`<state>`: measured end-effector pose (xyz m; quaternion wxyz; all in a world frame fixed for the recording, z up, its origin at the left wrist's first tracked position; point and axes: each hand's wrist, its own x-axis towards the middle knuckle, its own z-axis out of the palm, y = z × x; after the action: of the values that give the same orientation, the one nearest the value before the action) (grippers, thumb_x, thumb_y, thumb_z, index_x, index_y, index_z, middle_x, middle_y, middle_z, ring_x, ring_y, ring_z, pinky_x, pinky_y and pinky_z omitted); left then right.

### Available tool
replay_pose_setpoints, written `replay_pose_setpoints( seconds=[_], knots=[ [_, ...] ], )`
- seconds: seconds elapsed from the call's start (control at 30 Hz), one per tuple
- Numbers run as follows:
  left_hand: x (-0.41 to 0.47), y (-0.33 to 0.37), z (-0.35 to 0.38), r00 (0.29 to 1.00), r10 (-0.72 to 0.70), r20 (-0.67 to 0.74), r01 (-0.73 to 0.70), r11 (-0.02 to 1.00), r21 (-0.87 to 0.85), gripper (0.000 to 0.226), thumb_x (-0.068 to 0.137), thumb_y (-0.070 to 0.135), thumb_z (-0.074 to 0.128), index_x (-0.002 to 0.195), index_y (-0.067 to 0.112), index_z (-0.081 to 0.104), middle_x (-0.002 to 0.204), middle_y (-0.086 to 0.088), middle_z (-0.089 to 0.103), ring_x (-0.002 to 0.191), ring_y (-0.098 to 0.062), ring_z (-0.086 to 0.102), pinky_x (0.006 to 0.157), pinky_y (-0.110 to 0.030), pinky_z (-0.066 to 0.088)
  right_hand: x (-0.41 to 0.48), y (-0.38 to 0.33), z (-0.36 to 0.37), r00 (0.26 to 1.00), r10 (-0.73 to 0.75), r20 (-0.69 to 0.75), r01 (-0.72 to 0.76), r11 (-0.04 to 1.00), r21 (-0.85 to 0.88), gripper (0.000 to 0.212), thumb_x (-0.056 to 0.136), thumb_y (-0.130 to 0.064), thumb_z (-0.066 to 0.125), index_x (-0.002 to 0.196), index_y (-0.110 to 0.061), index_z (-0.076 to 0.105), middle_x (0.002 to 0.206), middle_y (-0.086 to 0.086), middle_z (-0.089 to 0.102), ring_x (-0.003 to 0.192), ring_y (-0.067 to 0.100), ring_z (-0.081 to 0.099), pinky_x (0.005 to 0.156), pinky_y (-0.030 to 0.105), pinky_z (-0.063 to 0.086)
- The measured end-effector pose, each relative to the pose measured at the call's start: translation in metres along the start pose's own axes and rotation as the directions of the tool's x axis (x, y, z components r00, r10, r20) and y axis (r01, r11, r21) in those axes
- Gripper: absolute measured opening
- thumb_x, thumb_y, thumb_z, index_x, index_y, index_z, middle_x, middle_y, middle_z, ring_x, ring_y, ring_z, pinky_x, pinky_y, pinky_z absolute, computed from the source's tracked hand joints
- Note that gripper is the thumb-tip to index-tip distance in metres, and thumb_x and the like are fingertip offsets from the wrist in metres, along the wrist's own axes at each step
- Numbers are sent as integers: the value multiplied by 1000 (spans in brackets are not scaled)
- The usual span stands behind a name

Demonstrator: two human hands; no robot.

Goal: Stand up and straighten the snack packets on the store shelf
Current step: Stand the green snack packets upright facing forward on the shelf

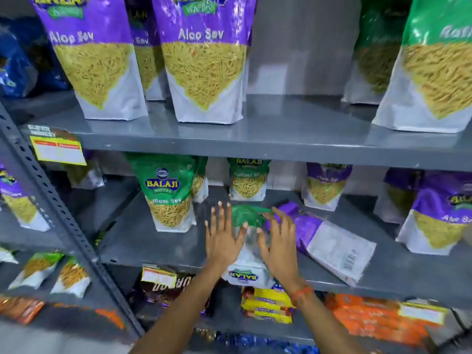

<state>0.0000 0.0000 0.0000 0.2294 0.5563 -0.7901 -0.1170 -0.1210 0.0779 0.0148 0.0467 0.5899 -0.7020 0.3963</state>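
A green snack packet [249,217] lies flat on the middle grey shelf [158,251], its base hanging over the front edge. My left hand [223,240] rests on its left side with fingers spread. My right hand [279,241] hovers at its right side, fingers apart, with an orange band on the wrist. Just right of it a purple packet [329,241] lies face down, slanted toward the shelf front. An upright green packet [167,190] stands to the left. Behind stand a small green packet [248,181] and a small purple one [324,186].
The upper shelf [281,129] carries tall purple packets [204,60] and green ones [434,67]. A purple packet [441,213] stands at the right of the middle shelf. A perforated steel upright [63,215] runs down the left. Below are yellow [268,305] and orange packs [370,318].
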Motion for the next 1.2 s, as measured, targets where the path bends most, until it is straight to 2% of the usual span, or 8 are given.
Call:
replay_pose_setpoints(
  seconds=[0.13, 0.23, 0.33, 0.43, 0.57, 0.7, 0.87, 1.2],
  knots=[
    [10, -18, 25, 865, -223, 449, 332, 926, -180, 70, 92, 56, 28, 148, 22, 2, 160, -10, 4, 145, -35, 15, 119, -46, 14, -11, 16, 33, 842, 338, 420, -384, 923, 28, 59, 92, -38, 52, 140, -8, 36, 151, 18, 28, 141, 30, 24, 117, 37, 19],
    [13, -23, 32, 856, -274, 438, 428, 851, -305, 64, 94, 48, 31, 145, 13, 17, 153, -18, 29, 135, -38, 36, 111, -42, 29, -14, 24, 49, 747, 506, 432, -634, 738, 232, 68, 87, -36, 61, 141, -6, 31, 147, 17, 31, 140, 27, 25, 115, 35, 22],
    [19, -24, 32, 829, -437, 349, 556, 712, -429, 47, 95, 31, 42, 116, -9, 52, 120, -33, 59, 111, -42, 57, 89, -40, 46, -9, 28, 52, 608, 682, 406, -793, 514, 326, 38, 85, -39, 63, 102, -5, 57, 95, 13, 64, 97, 27, 57, 84, 36, 49],
    [25, -33, 30, 738, -543, 401, 659, 448, -605, 30, 90, 14, 50, 94, -13, 62, 93, -33, 65, 97, -34, 64, 75, -42, 47, -1, 32, 49, 454, 740, 497, -855, 204, 477, 33, 93, -34, 53, 70, -11, 55, 51, 2, 49, 47, 16, 47, 49, 28, 37],
    [29, -50, 31, 654, -606, 452, 686, 225, -692, 26, 83, 5, 61, 93, -19, 61, 98, -42, 63, 102, -48, 61, 71, -37, 38, 9, 43, 56, 339, 674, 656, -808, -148, 570, 21, 98, -15, 43, 99, -2, 59, 81, 13, 66, 76, 28, 62, 80, 45, 51],
    [38, -45, 17, 691, -621, 369, 573, 160, -804, 28, 84, -3, 53, 59, 10, 49, 61, -9, 64, 83, -22, 49, 71, -32, 32, 22, 47, 60, 515, 650, 559, -721, -24, 692, 20, 94, -4, 48, 79, -7, 62, 52, -2, 71, 50, 13, 66, 58, 27, 55],
    [70, -27, 1, 864, -476, 165, 343, 314, -885, 18, 93, 7, 44, 99, -1, 59, 89, -14, 54, 85, -19, 41, 61, -30, 34, 74, 43, 47, 741, 590, 321, -515, 192, 835, 35, 90, 9, 44, 76, -19, 59, 56, -16, 70, 56, -2, 61, 60, 19, 49],
    [77, -16, 19, 825, -562, -56, 252, 455, -854, 23, 89, -2, 49, 111, -9, 52, 115, -30, 58, 104, -35, 58, 87, -27, 42, 80, 67, 70, 812, 511, 283, -553, 518, 653, 18, 91, 7, 46, 103, 11, 59, 97, 13, 61, 74, 13, 52, 65, 9, 46]
  ],
)
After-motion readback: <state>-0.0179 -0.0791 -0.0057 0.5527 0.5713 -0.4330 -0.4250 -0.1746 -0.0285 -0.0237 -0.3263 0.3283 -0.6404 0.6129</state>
